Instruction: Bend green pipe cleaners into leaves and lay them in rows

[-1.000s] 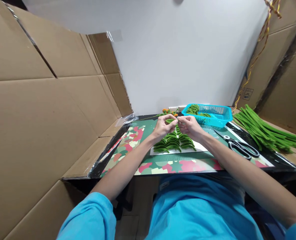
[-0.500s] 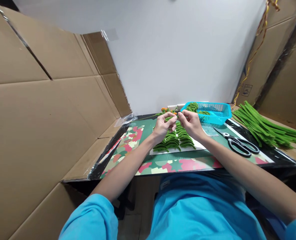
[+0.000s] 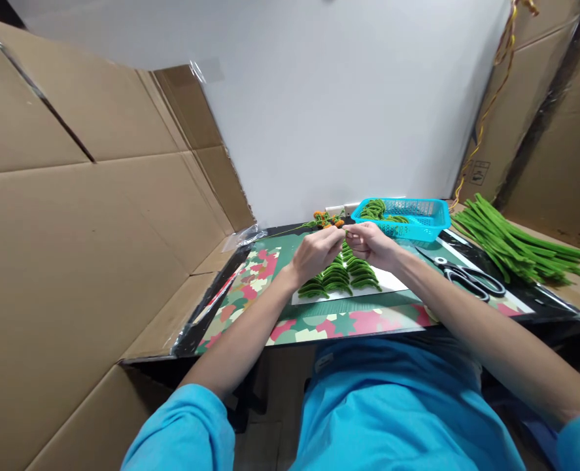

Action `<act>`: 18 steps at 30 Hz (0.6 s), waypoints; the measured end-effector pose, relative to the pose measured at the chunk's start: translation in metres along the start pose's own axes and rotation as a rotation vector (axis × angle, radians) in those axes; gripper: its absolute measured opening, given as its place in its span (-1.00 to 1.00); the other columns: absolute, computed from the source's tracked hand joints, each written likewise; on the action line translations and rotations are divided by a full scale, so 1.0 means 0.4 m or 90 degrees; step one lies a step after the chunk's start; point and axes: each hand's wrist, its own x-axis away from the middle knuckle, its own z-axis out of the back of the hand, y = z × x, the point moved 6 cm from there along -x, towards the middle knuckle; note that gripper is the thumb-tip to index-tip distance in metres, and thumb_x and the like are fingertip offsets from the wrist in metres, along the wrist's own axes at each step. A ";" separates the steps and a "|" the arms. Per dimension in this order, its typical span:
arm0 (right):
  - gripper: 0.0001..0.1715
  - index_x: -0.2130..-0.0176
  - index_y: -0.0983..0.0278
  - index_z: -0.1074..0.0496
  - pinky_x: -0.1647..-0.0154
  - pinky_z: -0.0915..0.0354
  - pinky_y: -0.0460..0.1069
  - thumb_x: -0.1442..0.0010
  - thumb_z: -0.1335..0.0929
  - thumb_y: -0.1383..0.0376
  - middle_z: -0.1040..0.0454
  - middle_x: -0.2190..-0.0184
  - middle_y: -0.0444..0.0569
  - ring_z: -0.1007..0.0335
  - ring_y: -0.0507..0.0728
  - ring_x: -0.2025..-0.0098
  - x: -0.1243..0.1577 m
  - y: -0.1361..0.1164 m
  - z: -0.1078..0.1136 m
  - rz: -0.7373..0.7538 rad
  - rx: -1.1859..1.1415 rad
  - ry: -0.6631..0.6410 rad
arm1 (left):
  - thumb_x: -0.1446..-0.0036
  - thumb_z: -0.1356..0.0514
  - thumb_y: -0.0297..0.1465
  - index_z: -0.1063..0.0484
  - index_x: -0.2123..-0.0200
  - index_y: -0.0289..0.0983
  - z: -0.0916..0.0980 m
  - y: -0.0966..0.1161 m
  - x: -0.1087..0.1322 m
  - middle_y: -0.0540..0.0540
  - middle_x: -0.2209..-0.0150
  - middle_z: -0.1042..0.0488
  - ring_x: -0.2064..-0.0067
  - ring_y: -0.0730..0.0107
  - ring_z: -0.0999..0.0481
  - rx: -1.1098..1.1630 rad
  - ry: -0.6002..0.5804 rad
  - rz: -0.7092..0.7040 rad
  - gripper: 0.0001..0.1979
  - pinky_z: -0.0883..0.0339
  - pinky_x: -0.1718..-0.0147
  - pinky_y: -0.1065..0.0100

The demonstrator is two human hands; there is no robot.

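My left hand [image 3: 314,255] and my right hand [image 3: 369,244] meet above the table, fingertips together. Between the pinched fingers a bit of green pipe cleaner [image 3: 347,233] shows; most of it is hidden. Under and in front of the hands, short curved green pipe cleaner pieces [image 3: 336,280] lie in rows on a white sheet [image 3: 386,282]. Just behind the hands rests an orange flower bunch [image 3: 322,216] with a thin green stem pointing left.
A blue plastic basket [image 3: 429,231] holding more green pieces stands at the back right. Black-handled scissors [image 3: 471,278] lie to the right, near a pile of long green pipe cleaners [image 3: 520,248]. Cardboard walls [image 3: 147,216] flank the table.
My left hand has turned so its back faces up more, and the fingers of both hands have closed in tighter together. The view has shifted slightly.
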 end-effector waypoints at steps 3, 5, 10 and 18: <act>-0.45 0.51 0.20 -0.19 0.74 0.23 -0.17 -0.04 -0.58 0.09 0.02 0.65 -0.38 0.34 -0.13 0.65 0.003 0.000 0.004 -0.022 0.008 -0.018 | -0.14 -0.36 -0.39 -0.61 0.26 -0.19 -0.002 -0.008 0.000 -0.12 0.33 -0.48 0.22 0.22 -0.48 0.018 -0.031 0.014 -0.93 -0.34 0.03 0.27; -0.46 0.51 0.21 -0.22 0.74 0.24 -0.17 -0.04 -0.59 0.09 0.02 0.66 -0.39 0.34 -0.14 0.65 0.006 0.002 0.011 -0.026 0.016 -0.018 | -0.17 -0.36 -0.35 -0.61 0.23 -0.20 -0.007 -0.011 0.000 -0.13 0.31 -0.49 0.23 0.24 -0.49 0.035 -0.017 0.011 -0.91 -0.35 0.05 0.27; -0.41 0.54 0.23 -0.29 0.67 0.11 -0.12 -0.17 -0.53 -0.07 -0.14 0.64 -0.26 0.09 -0.08 0.64 0.017 -0.042 0.028 0.163 0.191 0.039 | -0.32 -0.27 -0.09 -0.52 0.21 -0.26 -0.035 -0.053 -0.005 -0.03 0.42 -0.46 0.44 0.42 -0.43 0.186 0.054 0.110 -0.68 -0.31 0.39 0.39; -0.41 0.52 0.25 -0.35 0.56 0.10 -0.06 -0.28 -0.44 -0.11 -0.16 0.58 -0.19 0.01 -0.02 0.54 0.040 -0.083 0.021 0.337 0.460 0.101 | -0.09 -0.43 0.04 -0.44 0.31 -0.29 -0.100 -0.093 -0.001 0.08 0.52 -0.34 0.60 0.57 -0.32 0.497 -0.010 0.292 -0.50 -0.05 0.65 0.50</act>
